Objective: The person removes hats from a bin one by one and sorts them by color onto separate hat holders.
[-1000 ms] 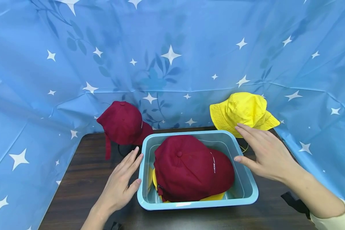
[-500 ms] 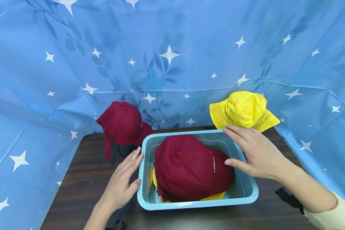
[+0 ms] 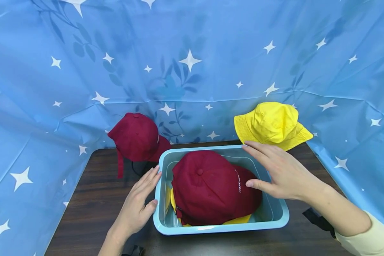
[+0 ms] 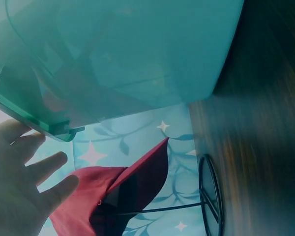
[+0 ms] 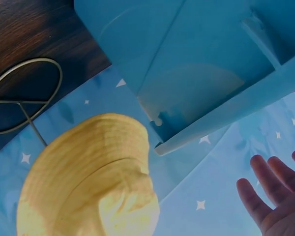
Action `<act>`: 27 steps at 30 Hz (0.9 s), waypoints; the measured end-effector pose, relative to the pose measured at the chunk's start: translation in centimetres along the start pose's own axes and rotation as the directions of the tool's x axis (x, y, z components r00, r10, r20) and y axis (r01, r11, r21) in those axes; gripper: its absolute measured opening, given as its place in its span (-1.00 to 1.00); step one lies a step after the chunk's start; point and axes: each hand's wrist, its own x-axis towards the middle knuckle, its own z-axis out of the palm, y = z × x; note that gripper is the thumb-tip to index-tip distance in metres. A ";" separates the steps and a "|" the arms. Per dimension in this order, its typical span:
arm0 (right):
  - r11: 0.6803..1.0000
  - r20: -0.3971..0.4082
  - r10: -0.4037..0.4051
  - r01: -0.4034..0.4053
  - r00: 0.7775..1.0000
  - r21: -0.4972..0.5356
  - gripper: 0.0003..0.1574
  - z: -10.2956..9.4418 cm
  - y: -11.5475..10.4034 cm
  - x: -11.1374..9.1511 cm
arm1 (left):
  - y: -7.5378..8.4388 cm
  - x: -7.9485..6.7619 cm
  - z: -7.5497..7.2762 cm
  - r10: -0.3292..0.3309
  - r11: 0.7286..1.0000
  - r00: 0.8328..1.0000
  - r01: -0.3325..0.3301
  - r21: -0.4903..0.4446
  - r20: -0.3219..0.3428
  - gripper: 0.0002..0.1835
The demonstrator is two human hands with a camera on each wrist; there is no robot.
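A light blue plastic bin stands on the table, its outer wall filling much of the left wrist view. Inside lies a maroon baseball cap, brim to the right, on top of something yellow that is mostly hidden. My left hand has its fingertips at the bin's left rim, fingers extended. Over the bin's right side my right hand hovers with straight fingers and thumb apart, overlapping the cap's brim in the head view. Neither hand grips anything.
Behind the bin at left, a second maroon cap hangs on a black wire stand. At back right a yellow bucket hat sits on a pale wire stand. A blue starry cloth closes off the table's back and sides.
My right hand has moved left, from outside the bin's right rim to over its right side. The left hand stays at the left rim; the bin and hats look unmoved.
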 end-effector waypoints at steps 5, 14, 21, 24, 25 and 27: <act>1.000 0.025 -0.003 0.002 1.000 0.017 0.13 -0.1 -0.3 0.5 | 0.0 0.0 0.0 -0.010 1.000 1.000 0.010 -0.008 0.017 -0.30; 0.999 0.046 -0.020 0.018 0.999 0.037 0.17 -0.2 -0.9 1.2 | -0.2 -0.2 0.1 -0.013 1.000 1.000 0.013 -0.006 0.015 -0.29; 0.999 0.081 -0.009 0.004 0.997 0.054 0.17 -0.2 -1.4 1.4 | -0.4 -0.3 0.2 -0.001 1.000 1.000 0.001 -0.017 0.019 -0.28; 0.997 0.110 -0.004 -0.005 0.994 0.080 0.14 -0.2 -1.9 1.5 | -0.5 -0.3 0.3 0.001 1.000 1.000 -0.001 -0.017 0.017 -0.28; 0.996 0.121 -0.003 -0.008 0.993 0.088 0.13 -0.2 -2.1 1.6 | -0.5 -0.4 0.3 0.000 1.000 1.000 0.000 -0.015 0.017 -0.28; 0.995 0.142 -0.001 -0.014 0.990 0.101 0.12 -0.2 -2.4 1.7 | -0.5 -0.4 0.3 -0.003 1.000 1.000 0.003 -0.011 0.016 -0.29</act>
